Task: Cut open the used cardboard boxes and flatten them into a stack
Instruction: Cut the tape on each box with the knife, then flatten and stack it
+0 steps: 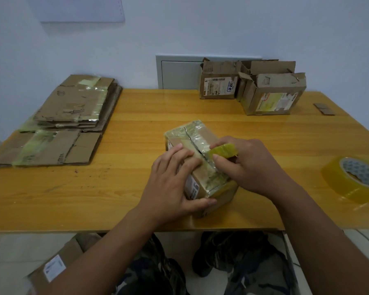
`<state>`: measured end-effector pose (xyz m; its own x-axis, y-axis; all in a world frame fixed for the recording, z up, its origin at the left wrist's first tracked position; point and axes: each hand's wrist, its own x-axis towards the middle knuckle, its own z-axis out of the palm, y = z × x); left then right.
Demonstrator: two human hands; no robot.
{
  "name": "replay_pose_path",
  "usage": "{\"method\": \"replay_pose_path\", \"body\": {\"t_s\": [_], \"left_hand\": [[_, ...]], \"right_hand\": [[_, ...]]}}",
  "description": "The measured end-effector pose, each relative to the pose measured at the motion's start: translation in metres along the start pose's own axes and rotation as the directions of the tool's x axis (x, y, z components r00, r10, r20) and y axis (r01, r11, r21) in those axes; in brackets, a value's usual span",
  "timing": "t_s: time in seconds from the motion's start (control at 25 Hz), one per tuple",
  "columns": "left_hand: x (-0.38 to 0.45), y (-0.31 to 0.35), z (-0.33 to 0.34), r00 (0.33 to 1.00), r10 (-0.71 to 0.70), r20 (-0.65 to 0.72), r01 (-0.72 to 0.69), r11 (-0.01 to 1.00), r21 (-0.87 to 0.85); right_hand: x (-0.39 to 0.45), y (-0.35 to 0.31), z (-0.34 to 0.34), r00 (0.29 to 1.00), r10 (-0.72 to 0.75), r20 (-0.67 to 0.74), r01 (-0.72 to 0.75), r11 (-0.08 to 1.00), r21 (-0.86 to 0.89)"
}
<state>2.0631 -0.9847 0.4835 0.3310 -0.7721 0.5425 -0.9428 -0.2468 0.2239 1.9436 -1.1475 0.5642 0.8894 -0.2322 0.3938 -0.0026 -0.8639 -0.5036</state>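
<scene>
Fingers (175, 154) of the left hand (170, 179) brace the taped box (200, 167) mid-surface while the right hand (251, 165) pinches a yellow cutter (222, 150) at the seam; a slip could nick those bracing fingertips.

Wooden counter (126, 116) w/ yellow-orange grain. Roll of clear tape (353, 178) at far right edge, lying tilted. Two small dark flat pieces (323, 108) near back right corner — can't tell what. Grey wall panel (177, 71) behind counter; white wall (200, 24) above.
</scene>
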Motion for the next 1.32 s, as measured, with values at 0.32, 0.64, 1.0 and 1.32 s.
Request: {"method": "replay_pose_path", "body": {"t_s": [0.32, 0.64, 1.0, 1.32], "left_hand": [[0.009, 0.003, 0.0, 0.998, -0.006, -0.063, 0.008, 1.0, 0.03], [0.011, 0.005, 0.006, 0.997, -0.045, -0.064, 0.044, 0.999, -0.023], [0.014, 0.008, 0.011, 0.993, -0.088, -0.074, 0.087, 0.996, -0.012], [0.012, 0.009, 0.015, 0.99, -0.097, -0.103, 0.097, 0.995, -0.008]], "right_hand": [[0.005, 0.013, 0.008, 0.999, 0.027, 0.027, -0.027, 0.999, -0.031], [0.005, 0.01, 0.002, 1.0, 0.007, 0.017, -0.007, 1.0, 0.0], [-0.007, 0.019, -0.002, 0.991, -0.003, -0.134, 0.013, 0.997, 0.074], [-0.007, 0.027, 0.001, 0.998, 0.007, -0.069, -0.003, 0.998, 0.055]]}}
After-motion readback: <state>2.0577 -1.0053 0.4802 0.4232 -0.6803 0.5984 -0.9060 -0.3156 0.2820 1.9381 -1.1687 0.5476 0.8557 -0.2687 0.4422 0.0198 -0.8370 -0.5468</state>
